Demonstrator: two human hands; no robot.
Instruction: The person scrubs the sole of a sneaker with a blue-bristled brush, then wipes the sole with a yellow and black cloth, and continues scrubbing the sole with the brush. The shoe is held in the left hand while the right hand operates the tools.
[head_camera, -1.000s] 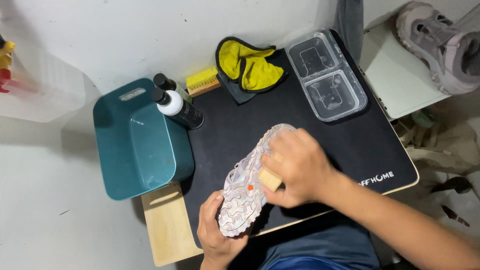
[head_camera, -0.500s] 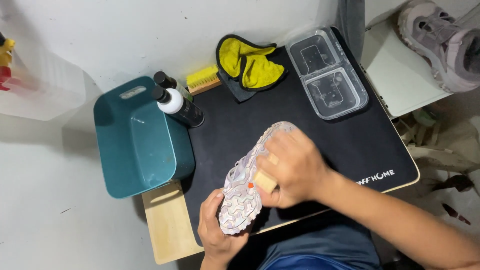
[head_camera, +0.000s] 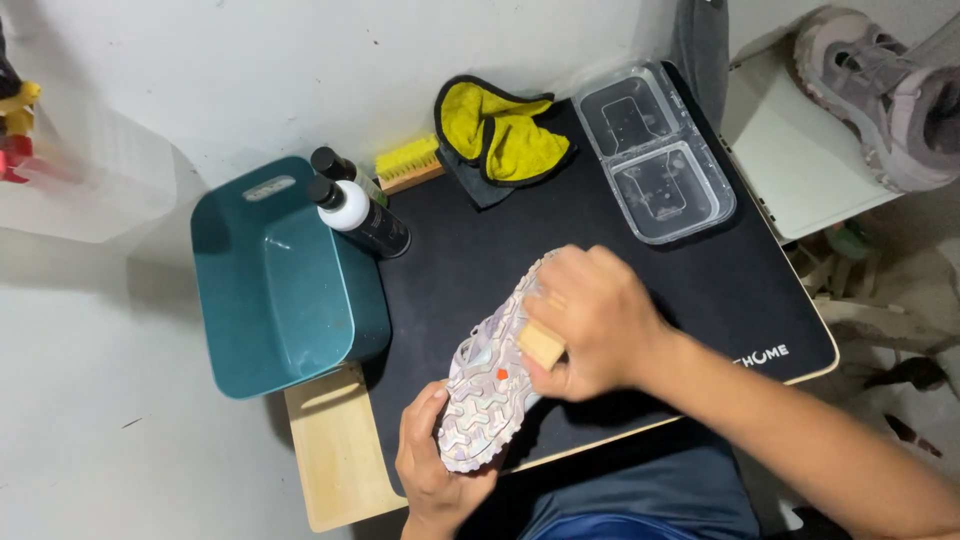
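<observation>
A pale grey-pink shoe (head_camera: 478, 395) lies sole-up over the black desk mat (head_camera: 700, 290). My left hand (head_camera: 430, 462) grips its heel end from below. My right hand (head_camera: 592, 322) is closed on a small wooden-handled brush (head_camera: 541, 345) and presses it against the sole near the middle. The toe end of the shoe is hidden under my right hand.
A teal plastic tub (head_camera: 275, 280) stands at the mat's left edge, with two dark bottles (head_camera: 358, 212) beside it. At the back lie a yellow-bristled brush (head_camera: 408, 163), a yellow-and-black cloth (head_camera: 497, 130) and a clear two-compartment tray (head_camera: 655, 155). A second shoe (head_camera: 885, 95) rests on a white surface at right.
My right hand with the brush has shifted slightly along the sole, toward the heel and back. The shoe and my left hand stay nearly still.
</observation>
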